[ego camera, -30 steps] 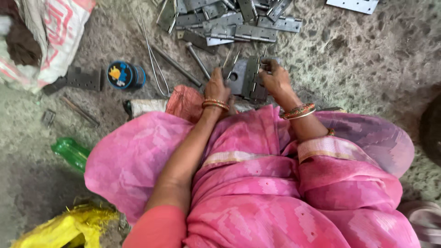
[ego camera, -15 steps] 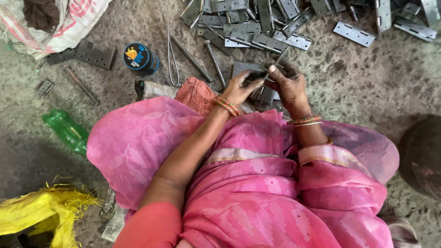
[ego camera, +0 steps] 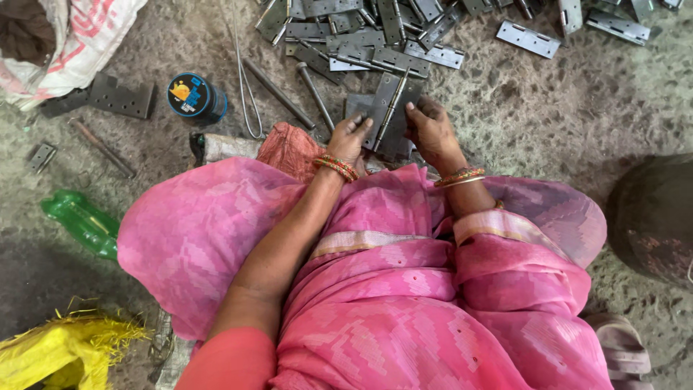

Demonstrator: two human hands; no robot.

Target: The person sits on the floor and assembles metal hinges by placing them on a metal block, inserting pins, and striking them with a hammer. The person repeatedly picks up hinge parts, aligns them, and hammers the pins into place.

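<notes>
Head view, looking straight down: the left hand point(ego camera: 349, 139) has its fingers curled narrow against the left leaf of a large dark metal hinge point(ego camera: 388, 115), and the right hand point(ego camera: 431, 131) presses closed fingers on the right leaf, so both hands hold the hinge, which lies open on the gritty floor point(ego camera: 548, 108) just beyond the person's pink-draped knees, its pin running between the two hands. Bangles ring both wrists. Just past the hinge, a heap of grey hinges point(ego camera: 375, 36) spreads along the top edge, with one loose hinge plate point(ego camera: 528, 39) lying apart to the right. Two long metal rods point(ego camera: 278, 90) lie slanted left of the hands, beside a bent loop of wire point(ego camera: 244, 87). Farther left stands a small round blue tin point(ego camera: 195, 96) with a yellow and blue label on its lid; what is inside cannot be seen. A white woven sack point(ego camera: 79, 36) with red print sits at the top left corner, dark stuff showing at its mouth. A green plastic bottle point(ego camera: 81, 222) lies on its side at the left, and a frayed yellow sack point(ego camera: 58, 350) fills the bottom left corner.
</notes>
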